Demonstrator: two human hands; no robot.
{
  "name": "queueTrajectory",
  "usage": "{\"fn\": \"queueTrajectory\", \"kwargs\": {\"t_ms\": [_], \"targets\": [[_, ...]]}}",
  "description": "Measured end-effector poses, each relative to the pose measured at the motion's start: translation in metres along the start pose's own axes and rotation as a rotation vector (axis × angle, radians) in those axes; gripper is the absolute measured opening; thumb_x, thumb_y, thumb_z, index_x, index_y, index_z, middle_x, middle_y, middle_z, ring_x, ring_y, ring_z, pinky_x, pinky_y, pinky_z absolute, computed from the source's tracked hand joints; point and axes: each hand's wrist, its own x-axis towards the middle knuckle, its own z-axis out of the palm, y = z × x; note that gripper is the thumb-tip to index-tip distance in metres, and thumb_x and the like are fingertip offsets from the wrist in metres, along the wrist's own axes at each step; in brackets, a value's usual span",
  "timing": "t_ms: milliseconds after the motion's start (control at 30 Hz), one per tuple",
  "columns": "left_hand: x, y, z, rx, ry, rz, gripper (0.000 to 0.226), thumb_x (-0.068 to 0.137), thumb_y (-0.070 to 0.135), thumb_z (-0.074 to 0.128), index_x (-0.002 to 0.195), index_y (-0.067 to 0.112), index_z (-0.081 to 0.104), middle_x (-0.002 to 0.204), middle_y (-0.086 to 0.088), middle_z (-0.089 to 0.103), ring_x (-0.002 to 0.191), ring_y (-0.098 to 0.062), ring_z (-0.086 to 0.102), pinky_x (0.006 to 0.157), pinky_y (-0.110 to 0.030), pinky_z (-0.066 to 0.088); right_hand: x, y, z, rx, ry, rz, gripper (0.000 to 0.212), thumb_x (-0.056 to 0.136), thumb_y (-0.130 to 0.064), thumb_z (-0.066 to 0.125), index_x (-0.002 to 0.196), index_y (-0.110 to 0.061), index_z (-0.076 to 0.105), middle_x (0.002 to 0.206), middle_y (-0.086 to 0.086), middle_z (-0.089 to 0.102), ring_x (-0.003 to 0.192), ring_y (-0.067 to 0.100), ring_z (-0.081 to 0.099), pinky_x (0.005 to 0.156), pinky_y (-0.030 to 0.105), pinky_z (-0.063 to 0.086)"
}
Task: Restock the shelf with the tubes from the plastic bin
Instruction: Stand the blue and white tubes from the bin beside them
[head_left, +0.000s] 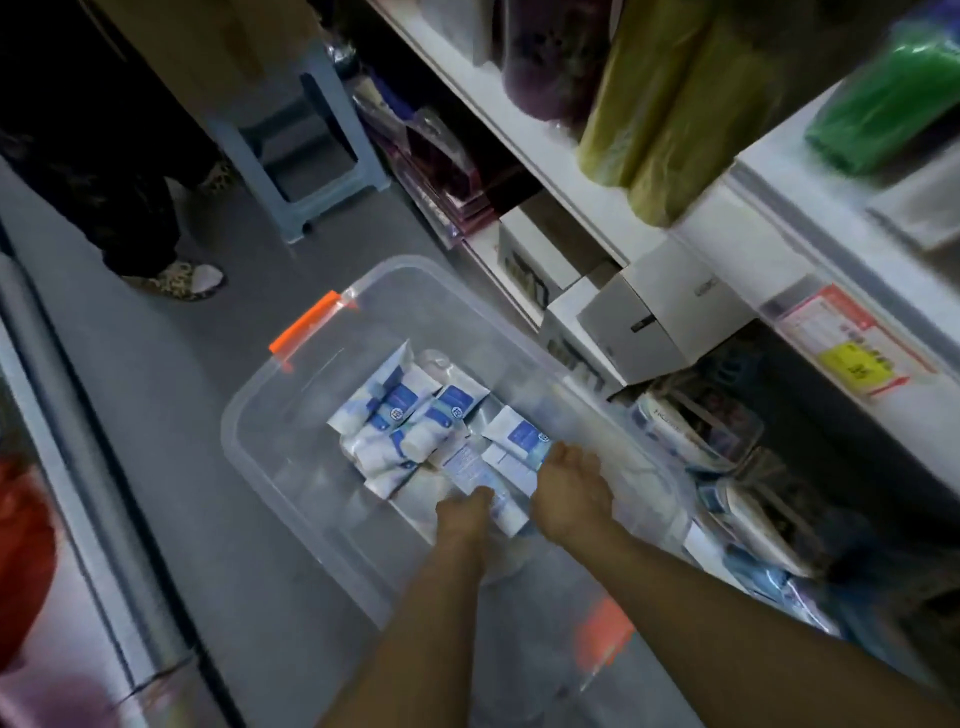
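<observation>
At the far left a red shape is cut off by the frame edge and too smeared for me to name. Beside it a grey metal rail runs up the picture. Above, a second person shows only as dark trouser legs and leopard-print slippers; everything higher is out of frame. A pale plastic stool stands behind them.

The clear plastic bin sits on the floor in the aisle, an orange latch on its far end; its near end is blurred under my forearms. The tubes, white with blue print, lie heaped on its bottom, and I cannot count them.

My left hand reaches down into the bin, back of the hand up, its fingertips against one tube that lies slanted between both hands. The fingers are hidden beneath, so I cannot tell whether they grip. My right hand is just beside it, its fingers curled down over the near ends of the tubes, holding them.

To the right stands the shelf, with white boxes on a lower level, an unreadable price label on its edge, and yellow-green rolls above. The lowest level is dark and cluttered.
</observation>
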Motion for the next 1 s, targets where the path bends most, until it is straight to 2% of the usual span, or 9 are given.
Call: {"fn": "queueTrajectory", "kwargs": {"t_ms": [133, 233, 300, 400, 500, 567, 667, 833, 1000], "targets": [[0.007, -0.003, 0.016, -0.188, -0.103, -0.174, 0.036, 0.092, 0.029, 0.058, 0.119, 0.006, 0.058, 0.078, -0.01, 0.056, 0.066, -0.024, 0.053, 0.06, -0.03, 0.045, 0.011, 0.0, 0.017, -0.089, 0.008, 0.028, 0.059, 0.088, -0.032, 0.061, 0.134, -0.004, 0.037, 0.134, 0.014, 0.047, 0.124, 0.028, 0.043, 0.096, 0.033, 0.04], [0.01, -0.007, 0.017, -0.154, -0.141, -0.189, 0.038, 0.094, 0.041, 0.054, 0.116, 0.01, 0.056, 0.104, -0.007, 0.064, 0.091, -0.028, 0.062, 0.067, -0.033, 0.041, 0.014, 0.001, 0.02, 0.04, -0.083, 0.039, 0.057, 0.084, -0.043, 0.065, 0.127, -0.01, 0.048, 0.129, 0.01, 0.053, 0.12, 0.027, 0.049, 0.092, 0.031, 0.043], [0.011, -0.01, 0.017, -0.056, -0.131, -0.133, 0.043, 0.096, 0.044, 0.05, 0.123, 0.012, 0.056, 0.117, -0.01, 0.065, 0.09, -0.027, 0.06, 0.069, -0.031, 0.043, 0.013, -0.002, 0.018, 0.17, -0.126, 0.072, 0.063, 0.08, -0.047, 0.067, 0.126, -0.011, 0.046, 0.127, 0.01, 0.055, 0.118, 0.027, 0.053, 0.089, 0.03, 0.044], [0.002, -0.012, 0.014, -0.081, -0.166, -0.098, 0.036, 0.098, 0.03, 0.05, 0.121, 0.006, 0.06, 0.099, -0.015, 0.069, 0.078, -0.028, 0.064, 0.07, -0.036, 0.054, 0.004, -0.008, 0.012, 0.369, -0.177, 0.121, 0.065, 0.079, -0.049, 0.066, 0.123, -0.009, 0.039, 0.119, 0.01, 0.059, 0.105, 0.028, 0.061, 0.079, 0.031, 0.048], [-0.021, -0.011, 0.006, -0.151, -0.203, -0.081, 0.03, 0.095, 0.018, 0.052, 0.119, 0.001, 0.06, 0.103, -0.024, 0.068, 0.094, -0.04, 0.065, 0.084, -0.054, 0.054, -0.015, -0.01, 0.0, 0.579, -0.229, 0.129, 0.061, 0.077, -0.045, 0.068, 0.116, -0.008, 0.039, 0.104, 0.01, 0.063, 0.076, 0.025, 0.062, 0.056, 0.028, 0.048], [-0.044, -0.012, -0.006, -0.193, -0.212, -0.028, 0.027, 0.096, 0.017, 0.051, 0.116, 0.001, 0.06, 0.101, -0.024, 0.067, 0.09, -0.039, 0.066, 0.075, -0.051, 0.057, -0.035, -0.008, -0.01, 0.656, -0.234, 0.082, 0.051, 0.072, -0.043, 0.069, 0.107, -0.012, 0.048, 0.09, 0.005, 0.062, 0.065, 0.019, 0.056, 0.047, 0.023, 0.04], [-0.08, -0.016, -0.033, -0.204, -0.204, 0.078, 0.021, 0.097, 0.018, 0.05, 0.108, 0.003, 0.059, 0.087, -0.018, 0.067, 0.072, -0.028, 0.065, 0.048, -0.033, 0.057, -0.076, -0.002, -0.025, 0.844, -0.204, 0.004, 0.019, 0.077, -0.035, 0.068, 0.077, -0.021, 0.056, 0.064, -0.001, 0.057, 0.047, 0.011, 0.049, 0.039, 0.017, 0.034], [-0.161, -0.03, -0.076, -0.114, -0.299, 0.327, 0.019, 0.098, 0.014, 0.048, 0.103, -0.002, 0.056, 0.071, -0.017, 0.061, 0.056, -0.022, 0.063, 0.059, -0.037, 0.059, -0.159, 0.013, -0.041, 1.091, -0.187, -0.062, 0.026, 0.084, -0.038, 0.055, 0.074, -0.015, 0.048, 0.043, 0.001, 0.042, 0.032, 0.016, 0.036, 0.041, 0.018, 0.026], [-0.252, -0.064, -0.09, -0.003, -0.438, 0.496, 0.013, 0.097, 0.01, 0.045, 0.102, 0.004, 0.056, 0.08, -0.016, 0.059, 0.063, -0.027, 0.059, 0.055, -0.032, 0.053, -0.247, 0.043, -0.052, 1.195, -0.16, -0.204, 0.018, 0.082, -0.033, 0.056, 0.084, -0.015, 0.055, 0.062, 0.008, 0.058, 0.044, 0.018, 0.049, 0.044, 0.024, 0.03]]}}
